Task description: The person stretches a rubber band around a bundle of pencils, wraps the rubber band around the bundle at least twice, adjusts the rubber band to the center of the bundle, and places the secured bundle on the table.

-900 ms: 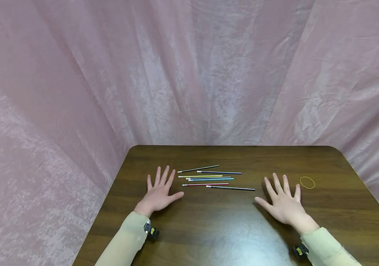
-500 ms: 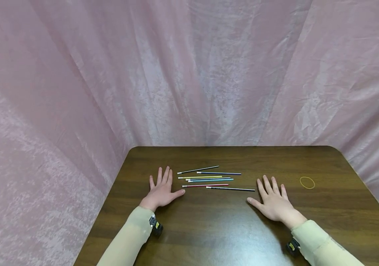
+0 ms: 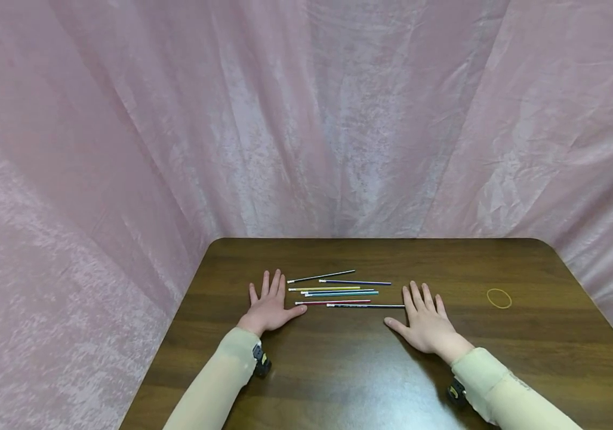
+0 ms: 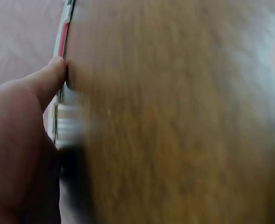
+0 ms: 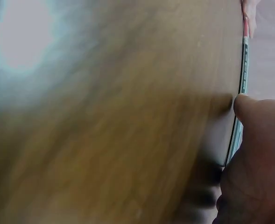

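Several pencils with white ends lie roughly side by side on the table. They include a black pencil (image 3: 366,306) nearest me, a red pencil (image 3: 333,302), a yellow pencil (image 3: 322,289), a teal pencil (image 3: 346,294), a blue pencil (image 3: 357,282) and a slanted dark pencil (image 3: 321,276) at the back. At their left ends my left hand (image 3: 267,310) lies palm down, fingers straight, thumb close to the red pencil's end. My right hand (image 3: 425,325), flat with fingers spread, is at the right end of the black pencil, its index finger seeming to touch the tip.
A yellow rubber band (image 3: 499,298) lies to the right of my right hand. The brown wooden table (image 3: 338,370) has rounded far corners, and a pink curtain (image 3: 306,119) hangs behind it.
Both hands have moved inward, the right hand farther, leftward to the pencils. The black pencil has slid slightly left. The other pencils and the rubber band stay put.
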Motion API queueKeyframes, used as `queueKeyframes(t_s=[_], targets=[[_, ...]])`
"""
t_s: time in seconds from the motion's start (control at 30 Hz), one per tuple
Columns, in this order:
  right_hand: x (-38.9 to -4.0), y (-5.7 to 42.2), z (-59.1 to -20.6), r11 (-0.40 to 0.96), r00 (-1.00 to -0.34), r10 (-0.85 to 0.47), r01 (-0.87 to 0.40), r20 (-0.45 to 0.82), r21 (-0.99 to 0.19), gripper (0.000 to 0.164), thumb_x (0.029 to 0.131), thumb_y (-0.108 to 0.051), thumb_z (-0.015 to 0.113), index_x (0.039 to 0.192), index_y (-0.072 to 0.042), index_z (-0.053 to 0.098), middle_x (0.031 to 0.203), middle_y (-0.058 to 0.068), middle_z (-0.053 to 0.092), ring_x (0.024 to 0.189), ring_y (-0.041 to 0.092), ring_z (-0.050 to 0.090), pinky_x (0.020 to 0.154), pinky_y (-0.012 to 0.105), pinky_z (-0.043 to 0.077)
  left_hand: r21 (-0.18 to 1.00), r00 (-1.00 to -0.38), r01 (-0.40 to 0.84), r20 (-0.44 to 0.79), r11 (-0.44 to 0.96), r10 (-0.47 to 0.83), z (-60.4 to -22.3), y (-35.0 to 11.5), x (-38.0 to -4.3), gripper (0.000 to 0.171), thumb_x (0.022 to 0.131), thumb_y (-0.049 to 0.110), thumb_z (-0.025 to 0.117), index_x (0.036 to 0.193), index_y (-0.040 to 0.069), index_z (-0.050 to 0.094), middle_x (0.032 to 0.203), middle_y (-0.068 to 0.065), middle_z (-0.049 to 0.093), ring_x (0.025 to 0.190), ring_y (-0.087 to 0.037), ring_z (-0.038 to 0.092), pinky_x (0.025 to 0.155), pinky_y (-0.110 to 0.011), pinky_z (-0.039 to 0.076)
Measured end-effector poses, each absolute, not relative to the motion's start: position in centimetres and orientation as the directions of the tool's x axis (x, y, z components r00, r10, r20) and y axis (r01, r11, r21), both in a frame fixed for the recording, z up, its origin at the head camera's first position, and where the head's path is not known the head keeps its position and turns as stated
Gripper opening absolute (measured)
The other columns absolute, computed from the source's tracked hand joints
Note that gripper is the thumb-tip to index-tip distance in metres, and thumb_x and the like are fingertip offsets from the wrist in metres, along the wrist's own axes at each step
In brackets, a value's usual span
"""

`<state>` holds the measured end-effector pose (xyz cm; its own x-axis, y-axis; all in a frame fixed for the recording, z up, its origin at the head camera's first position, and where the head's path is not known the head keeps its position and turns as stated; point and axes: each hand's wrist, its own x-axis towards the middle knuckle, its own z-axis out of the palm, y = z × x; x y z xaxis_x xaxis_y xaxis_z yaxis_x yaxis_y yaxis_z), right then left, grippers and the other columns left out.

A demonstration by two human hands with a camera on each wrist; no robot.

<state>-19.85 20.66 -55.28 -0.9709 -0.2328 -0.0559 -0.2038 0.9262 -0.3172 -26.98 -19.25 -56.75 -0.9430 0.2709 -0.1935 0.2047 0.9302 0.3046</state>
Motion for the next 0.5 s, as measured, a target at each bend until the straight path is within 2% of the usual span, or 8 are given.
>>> queueKeyframes(t_s=[0.3, 0.5], targets=[[-21.2, 18.6, -55.4, 0.918, -0.963, -0.255, -0.214, -0.084, -0.333, 0.1, 0.106, -0.065, 0.051, 0.165, 0.01, 0.02, 0.173, 0.032, 0.013, 0.159, 0.053, 0.008, 0.123, 0.071, 0.008, 0.289, -0.937, 0.23, -0.192, 0.929, 0.292, -57.7, -17.7, -27.8, 0.12, 0.093, 0.091, 0.036, 0.171, 0.007, 0.003, 0.179, -0.009, -0.011, 0.162, -0.036, -0.02, 0.118, -0.07, -0.018], [-22.1, 18.7, -55.1, 0.911, -0.96, -0.247, -0.183, -0.133, -0.37, 0.102, 0.107, -0.065, 0.049, 0.164, 0.012, 0.015, 0.173, 0.033, 0.007, 0.159, 0.053, 0.002, 0.123, 0.071, 0.005, 0.277, -0.928, 0.255, -0.198, 0.926, 0.315, -56.7, -16.9, -27.5, 0.117, 0.096, 0.086, 0.042, 0.171, 0.006, 0.006, 0.179, -0.012, -0.006, 0.162, -0.037, -0.017, 0.119, -0.072, -0.016]])
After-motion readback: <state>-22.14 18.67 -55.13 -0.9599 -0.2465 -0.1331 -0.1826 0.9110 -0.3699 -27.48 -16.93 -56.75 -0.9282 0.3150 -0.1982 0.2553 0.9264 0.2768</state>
